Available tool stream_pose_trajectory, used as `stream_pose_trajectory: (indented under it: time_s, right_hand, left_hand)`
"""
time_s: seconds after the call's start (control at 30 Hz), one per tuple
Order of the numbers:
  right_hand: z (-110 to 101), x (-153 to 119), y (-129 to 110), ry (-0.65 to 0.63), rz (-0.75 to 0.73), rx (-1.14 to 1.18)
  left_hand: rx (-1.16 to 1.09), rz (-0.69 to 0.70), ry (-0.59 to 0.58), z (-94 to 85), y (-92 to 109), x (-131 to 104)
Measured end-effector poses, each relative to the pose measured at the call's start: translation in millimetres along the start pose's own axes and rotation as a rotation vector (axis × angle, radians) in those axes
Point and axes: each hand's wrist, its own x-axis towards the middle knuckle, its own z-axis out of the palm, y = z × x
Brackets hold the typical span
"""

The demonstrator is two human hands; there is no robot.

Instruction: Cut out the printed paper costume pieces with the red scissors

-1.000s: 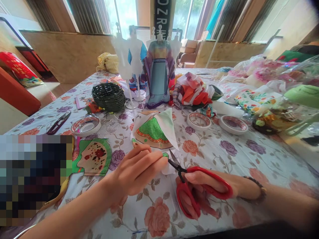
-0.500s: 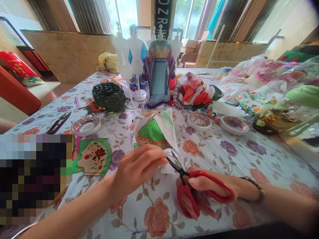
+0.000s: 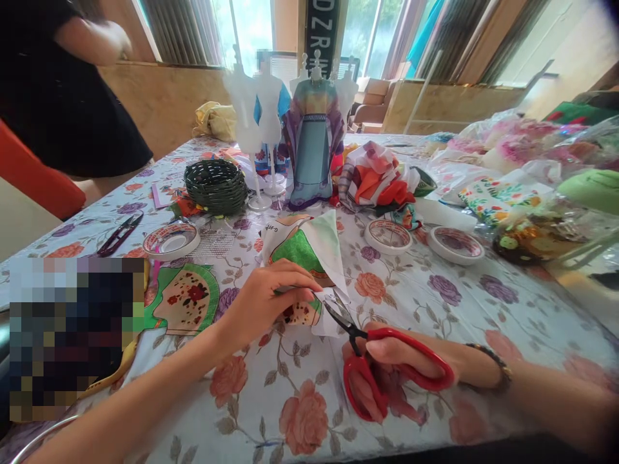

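Scissors meet printed fabric at a floral-covered table.
The left hand [image 3: 264, 290] pinches the printed fabric piece [image 3: 297, 250] between thumb and fingertips, nearly closed; the cloth lies on the tablecloth [image 3: 261, 399], before the robed miniature mannequin [image 3: 311, 151]. The right hand [image 3: 399, 358] is curled through the handles of red-handled scissors [image 3: 356, 333], their blades slightly parted at the fabric's white edge.

- Now reaches slightly farther forward with the left hand [image 3: 273, 289], exposing more of the red-speckled cloth [image 3: 304, 314].
- Now shows a person [image 3: 72, 109] in black at far left.
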Motion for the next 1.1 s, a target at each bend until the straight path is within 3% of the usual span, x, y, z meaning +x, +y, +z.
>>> stream_pose_trajectory:
  time_s: [0.4,0.6,0.8,0.97,1.1]
  right_hand:
    - [2,0,-11,0.035,0.002,0.058]
    - [1,1,-5,0.035,-0.012,0.139]
    - [1,1,0,0.063,-0.025,0.198]
    - [2,2,1,0.051,-0.035,0.204]
    - [2,2,0,0.065,-0.038,0.200]
  left_hand:
    - [-0.033,-0.072,-0.151,0.6,-4,0]
    - [-0.164,0.058,-0.245,1.7,-8,2]
    - [-0.175,-0.080,-0.293,2.1,-6,0]
    - [-0.134,-0.151,-0.152,2.5,-1,-1]
    - [-0.018,0.008,0.009,0.1,4,1]
